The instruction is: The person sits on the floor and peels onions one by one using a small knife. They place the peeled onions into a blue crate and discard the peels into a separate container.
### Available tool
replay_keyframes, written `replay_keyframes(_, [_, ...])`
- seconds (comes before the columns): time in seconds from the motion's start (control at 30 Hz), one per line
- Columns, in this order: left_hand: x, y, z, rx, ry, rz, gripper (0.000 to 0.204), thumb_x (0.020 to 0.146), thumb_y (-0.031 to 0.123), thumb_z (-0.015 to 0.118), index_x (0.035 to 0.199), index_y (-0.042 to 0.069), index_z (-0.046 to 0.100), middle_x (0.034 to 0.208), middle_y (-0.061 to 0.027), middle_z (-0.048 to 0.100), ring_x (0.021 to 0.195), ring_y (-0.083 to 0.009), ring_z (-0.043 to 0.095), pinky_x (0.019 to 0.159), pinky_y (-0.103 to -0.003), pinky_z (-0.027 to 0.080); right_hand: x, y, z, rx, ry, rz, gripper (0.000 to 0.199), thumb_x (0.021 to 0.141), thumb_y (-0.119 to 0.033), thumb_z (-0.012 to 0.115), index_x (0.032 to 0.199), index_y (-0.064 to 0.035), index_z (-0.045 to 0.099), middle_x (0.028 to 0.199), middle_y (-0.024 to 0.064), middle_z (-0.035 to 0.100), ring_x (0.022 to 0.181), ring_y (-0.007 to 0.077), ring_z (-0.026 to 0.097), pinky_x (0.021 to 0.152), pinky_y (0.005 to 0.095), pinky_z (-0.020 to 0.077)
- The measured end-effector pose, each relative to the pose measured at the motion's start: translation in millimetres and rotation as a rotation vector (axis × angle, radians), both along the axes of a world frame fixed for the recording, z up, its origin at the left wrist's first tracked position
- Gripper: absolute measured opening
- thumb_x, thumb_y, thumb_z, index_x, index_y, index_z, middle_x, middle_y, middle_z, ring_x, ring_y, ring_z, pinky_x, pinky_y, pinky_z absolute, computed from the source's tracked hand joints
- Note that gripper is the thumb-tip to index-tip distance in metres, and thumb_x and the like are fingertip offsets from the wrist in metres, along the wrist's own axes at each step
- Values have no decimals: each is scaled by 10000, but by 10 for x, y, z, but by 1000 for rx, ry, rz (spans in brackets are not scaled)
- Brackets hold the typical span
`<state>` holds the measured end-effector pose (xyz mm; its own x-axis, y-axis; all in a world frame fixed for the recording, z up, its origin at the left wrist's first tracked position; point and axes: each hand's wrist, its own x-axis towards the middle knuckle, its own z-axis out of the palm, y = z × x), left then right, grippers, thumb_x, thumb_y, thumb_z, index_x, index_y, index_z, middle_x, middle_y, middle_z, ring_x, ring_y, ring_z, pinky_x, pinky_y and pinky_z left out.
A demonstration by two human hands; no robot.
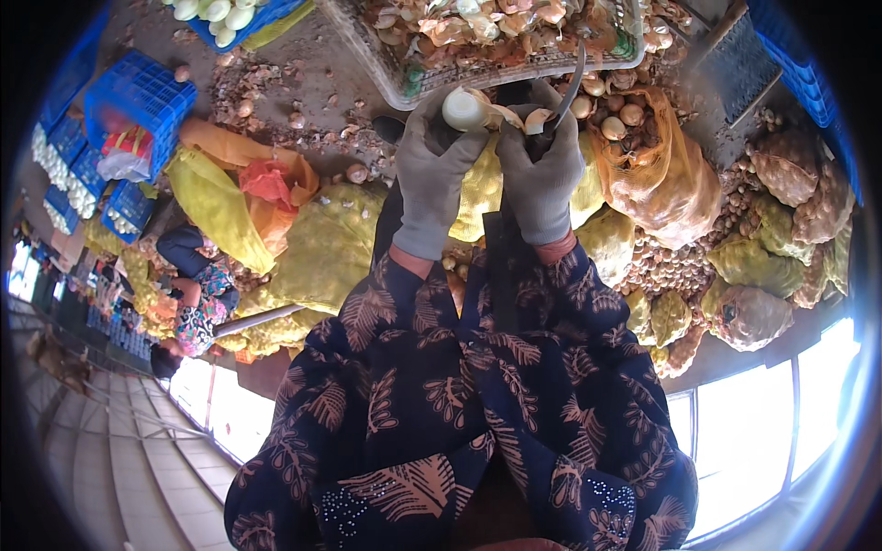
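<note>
Onion (467, 108), pale and smooth, sits at the near edge of the crate (365, 55), pinched in the left hand (439, 161). Right hand (547, 170) grips a curved knife (574, 87); short strokes, blade clear of the left thumb, should work best.

Single fisheye view, worn on the head, aimed downward, left hand (436, 174) and right hand (544, 179) seen close, crate (367, 57) shown farther off, margins strongly curved.

Onion shed (119, 441) — sacks (675, 188), crates (165, 101).
</note>
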<state>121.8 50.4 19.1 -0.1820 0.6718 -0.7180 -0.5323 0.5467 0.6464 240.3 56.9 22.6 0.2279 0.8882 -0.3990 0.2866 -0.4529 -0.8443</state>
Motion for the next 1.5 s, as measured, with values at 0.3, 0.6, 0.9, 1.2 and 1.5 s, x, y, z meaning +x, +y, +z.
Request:
replay_keyframes(0.3, [77,298,-40,-7,-111,-213,531,780,-60,773,1267,-20,564,1161,-89,665,1084,-168,649,954,-311,547,671,592,238,-411,461,-285,352,900,-88,674,1220,37,596,698,5,631,540,21,532,467,185,401])
replay_keyframes(0.6, [600,578,-65,12,-528,125,418,895,25,653,1304,57,573,1185,-87,649,1123,-226,624,967,-390,532,1553,989,-121,-320,591,-387,214,901,-128,696,1039,13,613,681,44,631,454,78,527,380,224,387])
replay_keyframes(0.9, [189,552,-197,-94,-472,405,361,930,122,666,1262,12,573,1191,-134,647,1060,-283,643,883,-403,564,1715,626,-644,-191,-231,260,707,862,-242,783,1430,18,452,896,101,679,726,155,646,617,316,527])
replay_keyframes(1.2, [-1149,1064,-629,-97,86,225,265,874,91,715,1112,32,615,1018,-64,673,848,-148,654,710,-252,518,1143,-39,-263,-437,-32,448,512,899,-159,700,1363,-31,526,853,106,709,701,230,677,667,356,549])
replay_keyframes(1.5, [-2498,2227,-1004,5,596,105,378,795,86,790,1112,-16,612,996,-50,659,804,-108,613,735,-244,516,441,-287,-132,-469,-132,401,521,900,-147,676,1382,-30,515,834,130,680,746,282,676,701,388,541])
